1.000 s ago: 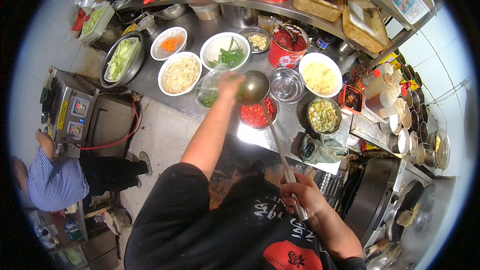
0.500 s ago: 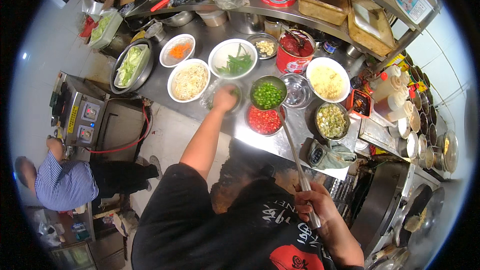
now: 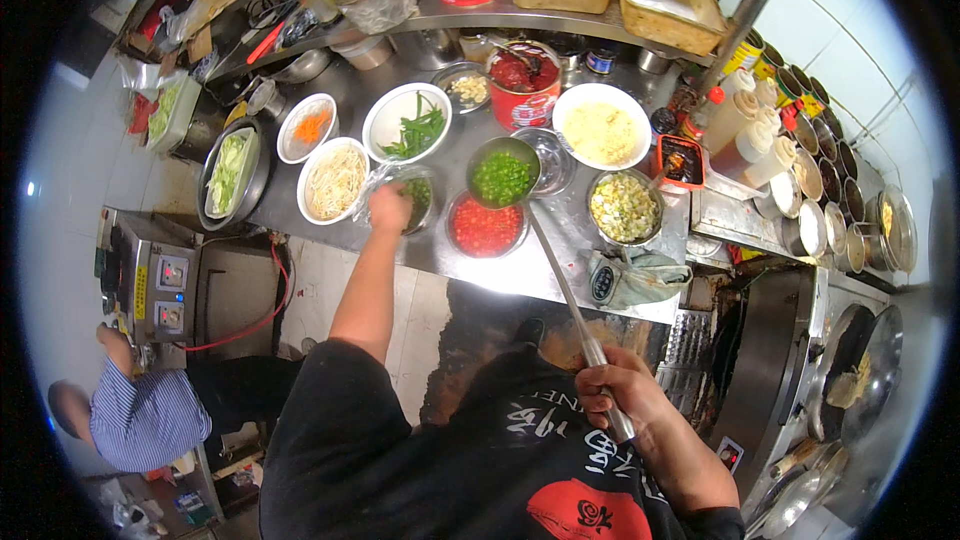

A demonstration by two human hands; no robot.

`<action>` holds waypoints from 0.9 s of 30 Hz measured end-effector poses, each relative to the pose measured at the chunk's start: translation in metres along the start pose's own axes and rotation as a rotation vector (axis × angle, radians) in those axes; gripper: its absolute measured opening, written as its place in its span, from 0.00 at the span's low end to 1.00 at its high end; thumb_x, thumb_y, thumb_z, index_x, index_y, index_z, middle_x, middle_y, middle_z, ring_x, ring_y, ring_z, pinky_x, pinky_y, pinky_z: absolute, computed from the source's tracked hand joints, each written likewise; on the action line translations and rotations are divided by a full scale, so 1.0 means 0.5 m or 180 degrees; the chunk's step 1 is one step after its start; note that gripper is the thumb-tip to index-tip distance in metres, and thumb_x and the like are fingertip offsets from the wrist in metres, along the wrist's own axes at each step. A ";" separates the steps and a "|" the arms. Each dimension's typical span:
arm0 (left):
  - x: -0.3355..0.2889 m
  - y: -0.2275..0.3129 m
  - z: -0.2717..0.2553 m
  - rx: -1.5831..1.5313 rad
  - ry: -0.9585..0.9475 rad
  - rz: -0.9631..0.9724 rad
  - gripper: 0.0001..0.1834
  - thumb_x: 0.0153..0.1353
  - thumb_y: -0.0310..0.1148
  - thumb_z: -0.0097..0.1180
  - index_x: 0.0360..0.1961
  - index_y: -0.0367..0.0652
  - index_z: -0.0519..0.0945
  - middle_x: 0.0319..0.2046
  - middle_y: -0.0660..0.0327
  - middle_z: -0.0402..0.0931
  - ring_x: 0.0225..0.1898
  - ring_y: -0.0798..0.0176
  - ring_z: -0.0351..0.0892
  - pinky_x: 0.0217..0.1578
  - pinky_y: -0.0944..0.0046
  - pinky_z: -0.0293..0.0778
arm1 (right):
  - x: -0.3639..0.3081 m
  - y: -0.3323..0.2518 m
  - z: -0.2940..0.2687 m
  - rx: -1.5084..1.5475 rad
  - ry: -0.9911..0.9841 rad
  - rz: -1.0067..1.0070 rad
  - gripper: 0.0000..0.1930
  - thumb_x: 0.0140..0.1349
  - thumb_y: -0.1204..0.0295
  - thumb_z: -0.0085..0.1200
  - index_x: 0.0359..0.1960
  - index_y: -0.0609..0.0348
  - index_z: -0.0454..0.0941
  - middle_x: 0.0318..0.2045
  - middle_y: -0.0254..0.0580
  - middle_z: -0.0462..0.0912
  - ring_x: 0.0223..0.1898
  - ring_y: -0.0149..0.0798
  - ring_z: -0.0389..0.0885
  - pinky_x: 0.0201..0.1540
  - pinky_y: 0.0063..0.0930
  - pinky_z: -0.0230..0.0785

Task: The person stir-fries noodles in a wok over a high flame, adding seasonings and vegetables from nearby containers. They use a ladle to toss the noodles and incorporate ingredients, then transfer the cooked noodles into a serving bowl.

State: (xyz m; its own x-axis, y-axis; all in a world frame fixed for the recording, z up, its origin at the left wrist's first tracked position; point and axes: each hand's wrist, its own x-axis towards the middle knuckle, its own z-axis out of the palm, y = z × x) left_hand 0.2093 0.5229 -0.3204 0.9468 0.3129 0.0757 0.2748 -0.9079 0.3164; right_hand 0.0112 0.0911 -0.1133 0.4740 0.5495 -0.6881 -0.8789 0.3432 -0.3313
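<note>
My right hand (image 3: 618, 392) grips the end of a long steel ladle handle near my chest. The ladle (image 3: 503, 176) reaches out over the steel counter (image 3: 560, 270), and its cup holds chopped green vegetables. It hovers just above a bowl of chopped red chilli (image 3: 485, 227). My left hand (image 3: 390, 208) is stretched forward, fingers down in a small bowl of dark greens (image 3: 418, 195) partly covered with plastic wrap. The fingertips are hidden inside the bowl.
Bowls of bean sprouts (image 3: 335, 180), green peppers (image 3: 410, 125), carrot (image 3: 308, 127), yellow shreds (image 3: 600, 130) and a yellow-green mix (image 3: 625, 205) crowd the counter. A red sauce tin (image 3: 522, 90) stands behind, squeeze bottles (image 3: 745, 135) right, a wok (image 3: 860, 370) far right. A person in a striped shirt (image 3: 140, 420) crouches lower left.
My left hand dropped from beside the ladle cup into the wrapped bowl of greens. The ladle cup, grey a second ago, now shows chopped greens inside.
</note>
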 end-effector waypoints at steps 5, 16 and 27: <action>-0.034 0.160 -0.107 -0.2697 -0.0224 -0.0665 0.09 0.56 0.27 0.61 0.39 0.39 0.84 0.24 0.61 0.80 0.21 0.74 0.75 0.18 0.70 0.68 | -0.056 -0.012 -0.071 0.0117 -0.0254 0.0045 0.10 0.57 0.79 0.54 0.40 0.60 0.68 0.18 0.32 0.68 0.14 0.25 0.66 0.13 0.24 0.64; -0.042 0.347 -0.093 -0.2654 -0.0327 -0.0387 0.09 0.54 0.26 0.61 0.38 0.40 0.83 0.23 0.65 0.77 0.22 0.73 0.73 0.18 0.71 0.64 | -0.350 -0.019 -0.285 0.0205 -0.0142 -0.0333 0.14 0.54 0.79 0.56 0.41 0.63 0.68 0.19 0.34 0.67 0.14 0.26 0.64 0.13 0.24 0.61; 0.119 -0.035 0.060 0.1069 0.0497 0.0717 0.21 0.61 0.41 0.53 0.54 0.46 0.77 0.38 0.49 0.82 0.36 0.48 0.82 0.38 0.49 0.76 | -0.637 0.103 -0.430 0.1318 0.1463 -0.2852 0.17 0.55 0.76 0.59 0.43 0.67 0.67 0.22 0.38 0.71 0.12 0.25 0.65 0.11 0.23 0.62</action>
State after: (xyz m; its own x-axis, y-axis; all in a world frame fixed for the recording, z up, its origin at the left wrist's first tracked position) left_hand 0.2658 0.5493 -0.3498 0.9597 0.1116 0.2579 0.1280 -0.9906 -0.0476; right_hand -0.1967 -0.2301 -0.0497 0.7922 -0.3363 -0.5093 -0.0968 0.7546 -0.6489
